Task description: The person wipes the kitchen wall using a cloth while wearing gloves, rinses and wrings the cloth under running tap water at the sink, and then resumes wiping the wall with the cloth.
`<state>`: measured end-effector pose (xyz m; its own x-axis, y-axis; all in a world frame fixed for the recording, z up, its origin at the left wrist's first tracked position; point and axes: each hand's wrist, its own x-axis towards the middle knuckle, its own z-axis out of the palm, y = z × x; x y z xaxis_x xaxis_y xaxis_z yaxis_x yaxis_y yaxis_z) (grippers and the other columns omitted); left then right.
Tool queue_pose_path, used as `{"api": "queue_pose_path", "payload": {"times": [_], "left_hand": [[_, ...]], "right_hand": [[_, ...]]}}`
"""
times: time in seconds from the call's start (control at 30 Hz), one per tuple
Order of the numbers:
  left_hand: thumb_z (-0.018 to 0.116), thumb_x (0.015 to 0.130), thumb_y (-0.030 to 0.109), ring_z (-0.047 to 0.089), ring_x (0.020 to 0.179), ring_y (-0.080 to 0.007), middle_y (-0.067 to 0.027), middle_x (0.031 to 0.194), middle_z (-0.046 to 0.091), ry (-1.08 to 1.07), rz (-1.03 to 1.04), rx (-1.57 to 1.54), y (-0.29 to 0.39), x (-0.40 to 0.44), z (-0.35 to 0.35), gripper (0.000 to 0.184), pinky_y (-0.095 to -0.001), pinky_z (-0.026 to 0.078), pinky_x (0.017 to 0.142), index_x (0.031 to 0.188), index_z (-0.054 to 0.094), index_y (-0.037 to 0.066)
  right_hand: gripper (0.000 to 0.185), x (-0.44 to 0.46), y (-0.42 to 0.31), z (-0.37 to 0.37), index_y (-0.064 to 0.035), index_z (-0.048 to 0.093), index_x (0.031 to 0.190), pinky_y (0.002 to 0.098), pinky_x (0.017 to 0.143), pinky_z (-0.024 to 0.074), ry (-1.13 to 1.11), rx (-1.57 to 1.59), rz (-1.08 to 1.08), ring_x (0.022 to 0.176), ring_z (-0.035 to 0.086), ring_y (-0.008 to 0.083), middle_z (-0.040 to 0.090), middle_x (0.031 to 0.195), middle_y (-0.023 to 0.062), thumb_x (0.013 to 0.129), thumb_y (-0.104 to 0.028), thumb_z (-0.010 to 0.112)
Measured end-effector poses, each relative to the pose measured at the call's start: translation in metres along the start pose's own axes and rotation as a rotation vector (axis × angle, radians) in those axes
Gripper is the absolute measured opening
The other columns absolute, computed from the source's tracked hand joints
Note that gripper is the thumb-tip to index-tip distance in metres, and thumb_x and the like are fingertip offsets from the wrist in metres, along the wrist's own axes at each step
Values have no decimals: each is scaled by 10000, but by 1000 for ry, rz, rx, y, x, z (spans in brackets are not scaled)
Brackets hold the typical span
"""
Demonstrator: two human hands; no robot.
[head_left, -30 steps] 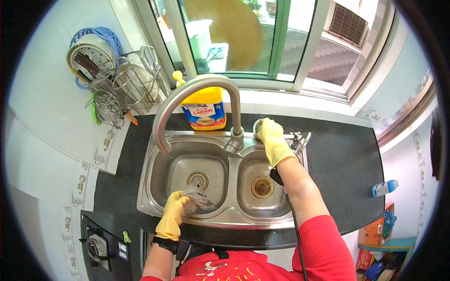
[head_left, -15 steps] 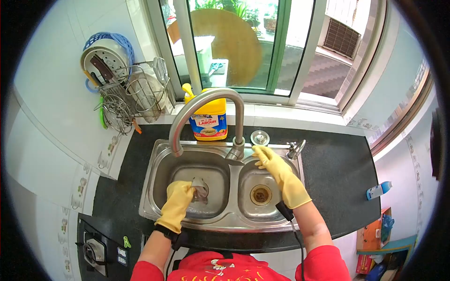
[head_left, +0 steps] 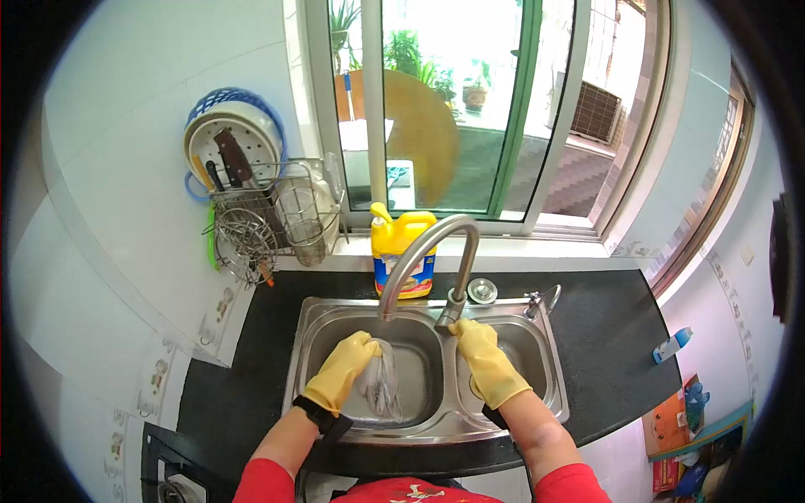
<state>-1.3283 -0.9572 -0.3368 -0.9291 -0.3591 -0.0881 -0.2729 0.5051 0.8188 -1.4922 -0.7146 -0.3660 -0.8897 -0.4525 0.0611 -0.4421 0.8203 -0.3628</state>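
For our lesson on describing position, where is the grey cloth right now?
In the head view, the grey cloth hangs from the gloved left hand, over the left sink basin.

White colander point(head_left: 262, 134) and wire rack point(head_left: 303, 225) by tiled wall point(head_left: 138, 168)

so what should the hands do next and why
Probably turn on the tap with the right hand: that hand is right by the tap's base, no running water shows, and the spout hangs over the left basin, where the left hand holds a grey cloth.
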Motion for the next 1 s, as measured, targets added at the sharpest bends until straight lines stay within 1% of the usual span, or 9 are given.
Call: {"api": "queue_pose_path", "payload": {"times": [0.07,0.17,0.3,0.33,0.43,0.67,0.77,0.83,1.0], "left_hand": [[641,860,309,627,926,-404,-216,972,676,-4,61,56,6,5,-7,294,-445,487,810,960,670,35],[658,840,323,639,916,-387,-215,971,683,-56,300,276,18,5,-25,308,-435,492,789,908,685,23],[734,768,317,650,786,-313,-191,850,687,-93,-53,-16,31,4,-30,338,-400,479,691,890,692,4],[776,753,318,617,704,-258,-148,763,664,-81,-37,39,31,4,-32,341,-386,461,657,848,674,7],[819,755,315,569,669,-159,-61,733,648,-29,-66,39,37,0,-29,350,-333,446,623,860,690,7],[831,761,261,526,674,-108,-7,725,601,-154,-75,6,43,5,-22,286,-298,428,614,796,643,49],[824,754,305,515,638,-165,-47,688,593,-123,10,18,34,7,-17,322,-344,420,600,776,628,50],[829,761,281,504,647,-124,-3,705,589,-148,-38,-230,33,6,-16,298,-309,408,590,813,644,53],[828,762,257,506,673,-91,30,730,593,-170,-20,-267,28,13,-15,269,-271,403,612,849,673,54]], "right_hand": [[269,3,14,22,-154,682,908,505,750,492,143,-24,-82,846,658,378,698,873,142,919,-407,590],[260,3,12,23,-147,681,898,509,732,490,140,-82,-83,821,660,376,696,860,149,909,-395,602],[246,-7,2,13,-135,692,941,480,786,483,153,-5,-52,904,654,376,702,952,163,922,-358,590],[246,-7,-1,11,-135,692,941,480,786,483,145,-2,-52,904,654,376,702,952,163,922,-358,590],[252,-6,-5,7,-130,695,967,460,816,477,79,-69,5,939,643,376,703,988,161,925,-354,587],[303,-8,-4,6,-120,687,992,490,826,475,75,-2,-14,936,642,400,697,996,185,943,-388,555],[300,-8,-3,8,-119,687,991,491,832,474,72,16,-7,940,640,406,695,1006,188,940,-386,560],[297,-9,-4,7,-122,688,990,491,834,474,75,34,-6,943,639,408,694,1010,188,939,-386,562],[252,-10,-5,5,-140,686,1022,454,853,469,54,37,-2,971,628,385,696,1024,171,930,-347,577]]}}
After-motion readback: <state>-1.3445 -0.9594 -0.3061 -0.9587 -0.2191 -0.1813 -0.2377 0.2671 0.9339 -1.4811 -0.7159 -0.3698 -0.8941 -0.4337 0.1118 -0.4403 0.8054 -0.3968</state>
